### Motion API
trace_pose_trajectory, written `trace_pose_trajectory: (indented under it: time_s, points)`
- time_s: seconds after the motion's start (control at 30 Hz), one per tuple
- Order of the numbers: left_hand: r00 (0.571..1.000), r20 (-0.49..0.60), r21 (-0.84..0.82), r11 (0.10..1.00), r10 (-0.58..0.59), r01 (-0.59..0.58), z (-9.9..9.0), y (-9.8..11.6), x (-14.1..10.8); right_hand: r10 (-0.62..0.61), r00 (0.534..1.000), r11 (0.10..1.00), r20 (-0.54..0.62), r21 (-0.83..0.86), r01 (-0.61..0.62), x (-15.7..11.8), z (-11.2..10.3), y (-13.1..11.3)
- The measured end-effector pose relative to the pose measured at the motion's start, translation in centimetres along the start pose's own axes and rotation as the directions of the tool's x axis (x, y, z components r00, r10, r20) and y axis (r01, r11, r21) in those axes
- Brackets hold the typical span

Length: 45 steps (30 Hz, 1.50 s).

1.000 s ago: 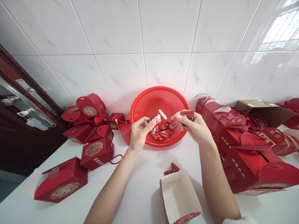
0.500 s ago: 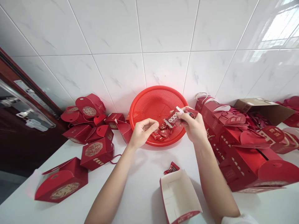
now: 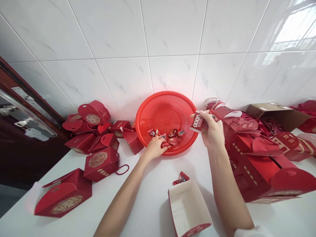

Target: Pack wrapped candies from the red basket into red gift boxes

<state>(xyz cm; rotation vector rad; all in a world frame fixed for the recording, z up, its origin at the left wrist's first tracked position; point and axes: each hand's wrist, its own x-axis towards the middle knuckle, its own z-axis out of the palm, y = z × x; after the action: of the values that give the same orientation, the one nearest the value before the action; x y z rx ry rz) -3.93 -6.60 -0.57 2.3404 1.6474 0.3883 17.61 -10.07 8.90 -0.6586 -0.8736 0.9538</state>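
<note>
A round red plastic basket [image 3: 168,98] stands against the wall, with several red-wrapped candies [image 3: 172,141] at its near side. My left hand [image 3: 155,147] reaches over the near rim, its fingers bent and apart at the candies. Over the basket's right edge, my right hand [image 3: 212,130] grips red candy packets [image 3: 197,122] between thumb and fingers. Nearer to me lies a box [image 3: 189,205], white inside and with nothing in it. One dark red candy [image 3: 181,178] rests on the table just behind that box.
Several red gift boxes [image 3: 100,163] stand at the left, beside a dark door with keys [image 3: 36,133]. More red boxes [image 3: 266,177] crowd the right side, with a brown carton [image 3: 269,108] behind them. White tiles line the back.
My left hand has lowered onto the candies at the near side of the basket. My right hand has shifted right with its packets. Candies now show farther left in the basket.
</note>
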Motion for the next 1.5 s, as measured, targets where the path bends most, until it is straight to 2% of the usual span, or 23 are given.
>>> trace_pose_trajectory:
  time_s: [0.1, 0.2, 0.4, 0.47, 0.53, 0.63, 0.73, 0.9, 1.0, 1.17, 1.27, 1.33, 1.4, 1.5]
  points:
    - [1.0, 0.028, 0.054, 0.999, -0.009, 0.007, 0.4, 0.2, 0.0, 0.0, 1.0, 1.0, -0.027, -0.002, 0.0, 0.2, 0.0, 0.1]
    - [1.0, -0.01, 0.022, 1.0, 0.005, -0.005, 0.3, 0.1, 0.0, 0.019, 0.999, 0.999, -0.031, -0.029, -0.02, 0.4, -0.1, 0.2]
    - [0.989, -0.144, -0.301, 0.954, -0.041, -0.005, -0.5, -0.6, 0.3, 0.065, 0.997, 0.997, 0.038, -0.046, -0.063, 0.4, -0.2, 0.2]
    - [0.977, -0.202, -0.475, 0.88, -0.074, -0.031, -1.1, -0.7, 0.3, 0.092, 0.992, 0.993, 0.081, -0.084, -0.085, 0.3, -0.1, 0.3]
    - [0.962, -0.249, -0.64, 0.764, -0.115, -0.074, -1.8, -0.5, 0.3, 0.136, 0.98, 0.98, 0.148, -0.164, -0.111, 0.2, -0.1, 0.6]
    - [0.937, -0.313, -0.772, 0.616, -0.155, -0.156, -3.2, 0.5, -0.3, 0.198, 0.951, 0.937, 0.237, -0.332, -0.112, 0.0, 0.1, 1.4]
    - [0.918, -0.37, -0.801, 0.55, -0.143, -0.237, -4.7, 1.9, -1.3, 0.267, 0.906, 0.887, 0.328, -0.451, -0.098, -0.2, 0.4, 2.3]
    - [0.858, -0.494, -0.742, 0.584, -0.141, -0.331, -6.4, 4.3, -3.5, 0.392, 0.72, 0.887, 0.573, -0.443, -0.131, -0.7, 0.8, 2.5]
    - [0.828, -0.543, -0.706, 0.61, -0.138, -0.361, -7.1, 5.1, -4.6, 0.371, 0.683, 0.912, 0.629, -0.385, -0.141, -1.0, 1.0, 1.9]
    - [0.823, -0.545, -0.727, 0.579, -0.158, -0.37, -7.7, 5.6, -5.3, 0.328, 0.686, 0.932, 0.649, -0.34, -0.123, -1.5, 1.2, 1.4]
    - [0.827, -0.535, -0.764, 0.517, -0.173, -0.386, -7.5, 5.5, -5.2, 0.325, 0.735, 0.941, 0.595, -0.28, -0.189, -1.8, 1.5, 1.7]
    - [0.857, -0.497, -0.773, 0.518, -0.136, -0.367, -7.3, 5.3, -5.1, 0.306, 0.785, 0.95, 0.539, -0.224, -0.217, -1.9, 1.8, 1.9]
    - [0.889, -0.45, -0.761, 0.556, -0.081, -0.334, -7.1, 5.3, -5.2, 0.274, 0.82, 0.961, 0.503, -0.181, -0.21, -2.0, 2.1, 2.0]
    - [0.914, -0.405, -0.736, 0.601, -0.022, -0.312, -7.1, 5.3, -5.5, 0.272, 0.808, 0.962, 0.522, -0.168, -0.216, -1.9, 2.0, 1.9]
